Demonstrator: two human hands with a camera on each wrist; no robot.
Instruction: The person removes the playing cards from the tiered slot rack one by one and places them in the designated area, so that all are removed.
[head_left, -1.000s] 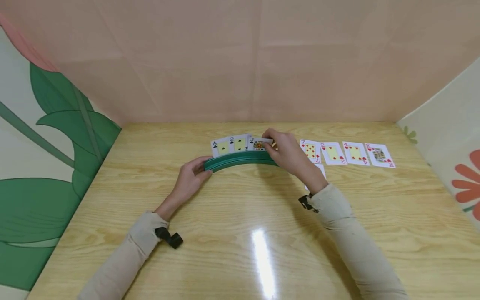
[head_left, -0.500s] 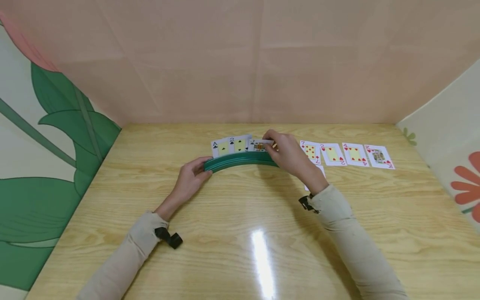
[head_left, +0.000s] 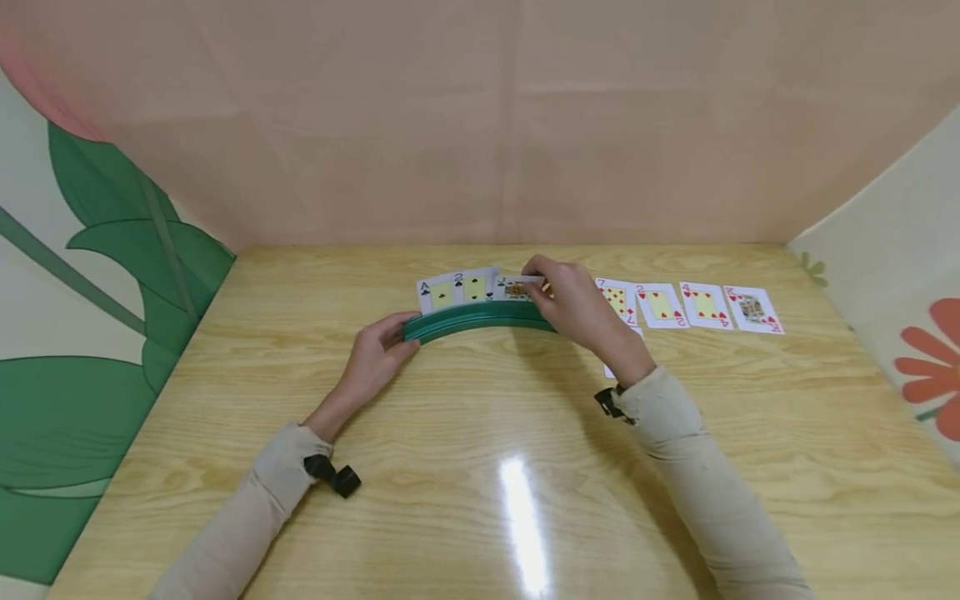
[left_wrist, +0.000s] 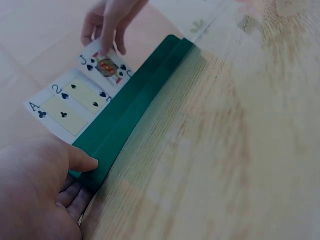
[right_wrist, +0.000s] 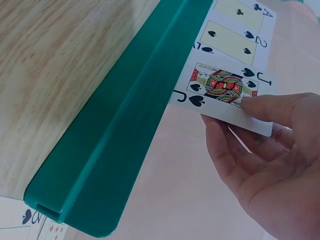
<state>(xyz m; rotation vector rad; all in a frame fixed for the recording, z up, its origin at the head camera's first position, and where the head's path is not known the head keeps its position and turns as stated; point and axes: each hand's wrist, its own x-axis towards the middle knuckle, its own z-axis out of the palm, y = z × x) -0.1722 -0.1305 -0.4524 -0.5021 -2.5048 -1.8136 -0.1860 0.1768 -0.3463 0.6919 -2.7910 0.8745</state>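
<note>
My left hand (head_left: 375, 354) grips the left end of a curved green card holder (head_left: 480, 317), thumb on its near face and fingers beneath, as the left wrist view shows. An ace of clubs (left_wrist: 62, 117) and a two of spades (left_wrist: 82, 95) stand in the holder, overlapping. Beside them is the jack of spades (right_wrist: 220, 87), pinched between the thumb and fingers of my right hand (head_left: 577, 304). Its lower edge is right at the holder's slot, and it overlaps the two. The holder's right end is hidden behind my right hand in the head view.
Right of the holder, a row of face-up cards lies on the wooden table (head_left: 450, 467): a seven of diamonds (head_left: 617, 302), a two of hearts (head_left: 662, 306), a four of hearts (head_left: 705, 306) and a king of hearts (head_left: 753, 309). Another card (head_left: 610, 372) shows partly under my right wrist.
</note>
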